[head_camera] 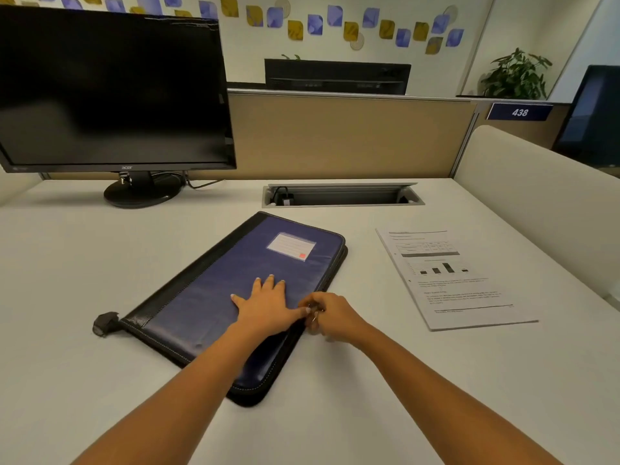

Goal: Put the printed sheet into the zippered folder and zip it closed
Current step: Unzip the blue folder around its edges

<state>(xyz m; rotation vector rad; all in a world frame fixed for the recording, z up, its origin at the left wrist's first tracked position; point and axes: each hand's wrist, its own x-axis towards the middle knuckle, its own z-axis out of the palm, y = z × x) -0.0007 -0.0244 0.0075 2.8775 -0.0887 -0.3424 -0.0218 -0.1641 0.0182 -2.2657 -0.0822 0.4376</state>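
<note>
A blue zippered folder [235,280] with black edging lies closed and slanted in the middle of the white desk. My left hand [266,305] presses flat on its cover, fingers straight. Right beside it, at the folder's right edge, my right hand [330,313] pinches the small metal zipper pull [313,317]. The printed sheet [453,280], with a table, a bar chart and text, lies flat on the desk to the right of the folder, apart from both hands.
A black monitor [114,92] on its stand fills the back left. A cable tray slot [340,195] opens in the desk behind the folder. A beige partition [349,135] runs along the back, a cream panel [536,203] along the right.
</note>
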